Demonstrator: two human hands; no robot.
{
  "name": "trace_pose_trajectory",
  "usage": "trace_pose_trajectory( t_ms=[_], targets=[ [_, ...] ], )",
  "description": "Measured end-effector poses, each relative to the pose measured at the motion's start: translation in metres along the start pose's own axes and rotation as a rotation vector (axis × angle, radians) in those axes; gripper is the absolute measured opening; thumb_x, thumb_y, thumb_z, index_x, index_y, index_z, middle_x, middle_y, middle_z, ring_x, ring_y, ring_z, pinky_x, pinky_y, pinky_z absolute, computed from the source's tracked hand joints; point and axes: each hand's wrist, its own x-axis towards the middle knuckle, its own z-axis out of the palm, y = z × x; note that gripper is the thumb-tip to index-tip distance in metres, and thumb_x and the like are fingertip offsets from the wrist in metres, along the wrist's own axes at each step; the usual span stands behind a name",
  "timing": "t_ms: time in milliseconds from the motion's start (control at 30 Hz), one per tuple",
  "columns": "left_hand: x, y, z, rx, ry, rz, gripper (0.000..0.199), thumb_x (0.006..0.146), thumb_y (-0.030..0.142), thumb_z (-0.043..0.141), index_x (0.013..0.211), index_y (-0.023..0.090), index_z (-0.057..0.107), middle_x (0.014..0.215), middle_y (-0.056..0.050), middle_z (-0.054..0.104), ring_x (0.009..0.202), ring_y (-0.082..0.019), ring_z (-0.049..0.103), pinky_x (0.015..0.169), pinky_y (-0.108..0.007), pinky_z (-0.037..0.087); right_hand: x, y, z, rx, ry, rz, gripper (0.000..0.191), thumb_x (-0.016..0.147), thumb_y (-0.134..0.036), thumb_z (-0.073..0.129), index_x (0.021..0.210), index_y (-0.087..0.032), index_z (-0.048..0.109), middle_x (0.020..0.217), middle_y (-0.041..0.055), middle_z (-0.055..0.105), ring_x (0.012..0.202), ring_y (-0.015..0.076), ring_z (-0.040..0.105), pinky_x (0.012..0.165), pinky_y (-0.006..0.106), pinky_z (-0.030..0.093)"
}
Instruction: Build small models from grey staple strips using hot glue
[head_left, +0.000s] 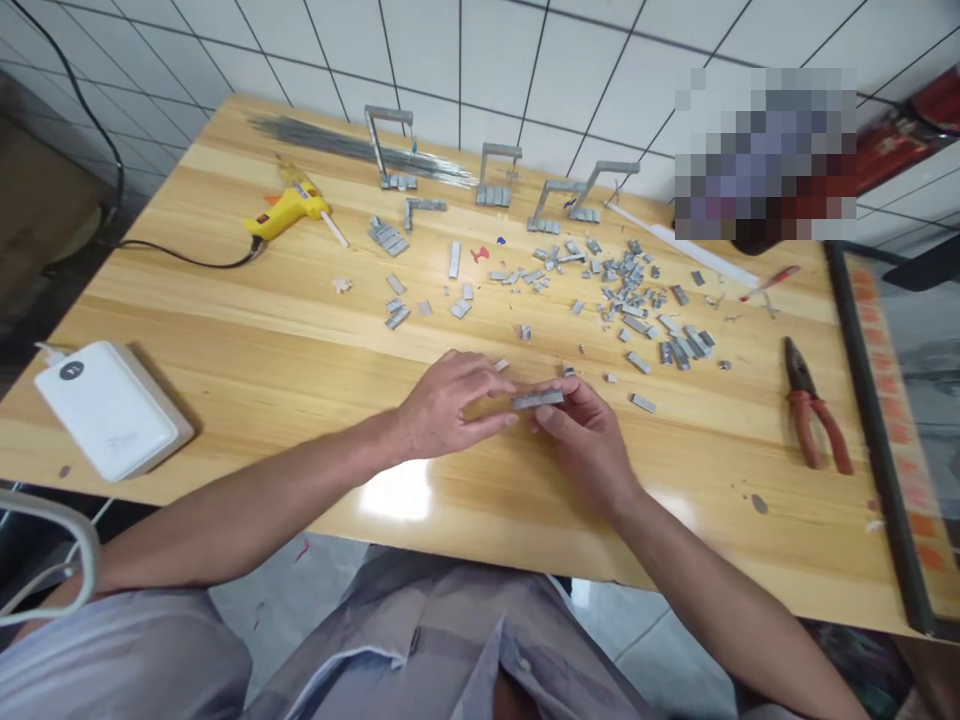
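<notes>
Over the front part of the table, my right hand (pixel 589 430) pinches a short grey bar (pixel 538 400) between thumb and fingers. The bar resembles a strip of staples. My left hand (pixel 454 405) is at the bar's left end, thumb and index finger apart around it; whether they touch it I cannot tell. Beyond my hands lie many small grey pieces (pixel 634 285), heaped most thickly to the right. Several small bent frames on flat feet, such as this grey frame (pixel 386 145), stand along the back. A grey L-shaped piece (pixel 424 207) lies before them.
A yellow glue gun (pixel 289 210) lies at the back left, near a bundle of thin metal rods (pixel 315 135). A white power bank (pixel 112 410) sits at the left edge. Red-handled pliers (pixel 810 410) lie at the right, beside a dark-framed panel (pixel 874 400). The tiled wall (pixel 495 60) bounds the back.
</notes>
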Motion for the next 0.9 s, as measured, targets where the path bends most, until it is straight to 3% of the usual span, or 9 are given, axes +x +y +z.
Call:
trace_pose_trajectory(
  t_ms=[167,367,500,700,900],
  targets=[
    [0.002,-0.001,0.001,-0.004,0.005,0.032,0.009,0.096,0.028,0.072,0.102,0.021,0.069,0.09,-0.004,0.076,0.084,-0.018,0.071,0.08,-0.033,0.049,-0.002,0.002,-0.005,-0.177,-0.03,-0.101,0.02,0.086,-0.035,0.083,0.102,-0.029,0.071,0.101,-0.0002,0.076,0.089,0.0157,0.068,0.081,0.032,0.056],
    [0.001,0.002,0.0,0.122,-0.086,-0.006,0.008,0.096,0.029,0.07,0.097,0.021,0.071,0.089,-0.004,0.075,0.083,-0.019,0.068,0.079,-0.035,0.043,-0.004,-0.006,-0.018,-0.931,-0.026,-0.52,0.017,0.095,-0.024,0.071,0.112,-0.027,0.07,0.108,0.006,0.074,0.097,0.0216,0.068,0.087,0.039,0.057],
    [-0.001,0.003,0.001,0.198,-0.189,0.021,0.011,0.096,0.031,0.07,0.093,0.02,0.071,0.089,-0.003,0.074,0.082,-0.019,0.064,0.078,-0.036,0.04,-0.005,-0.005,-0.025,-1.269,-0.091,-0.635,0.013,0.096,-0.018,0.066,0.108,-0.023,0.07,0.103,0.0096,0.073,0.099,0.0262,0.068,0.086,0.041,0.056],
    [-0.002,0.005,0.004,0.276,-0.282,0.068,0.017,0.099,0.034,0.067,0.091,0.02,0.071,0.091,-0.005,0.074,0.085,-0.021,0.062,0.079,-0.038,0.039,-0.006,0.0,-0.03,-1.397,-0.174,-0.633,0.012,0.098,-0.02,0.064,0.108,-0.018,0.072,0.1,0.0123,0.072,0.094,0.0282,0.066,0.083,0.041,0.054],
    [0.0,0.006,0.002,0.215,-0.291,0.039,0.017,0.095,0.034,0.07,0.105,0.019,0.071,0.1,-0.007,0.075,0.092,-0.023,0.064,0.081,-0.038,0.043,-0.003,0.005,-0.034,-1.392,-0.19,-0.647,0.01,0.098,-0.018,0.064,0.103,-0.018,0.072,0.095,0.0105,0.072,0.091,0.0266,0.065,0.08,0.039,0.051]
  ],
)
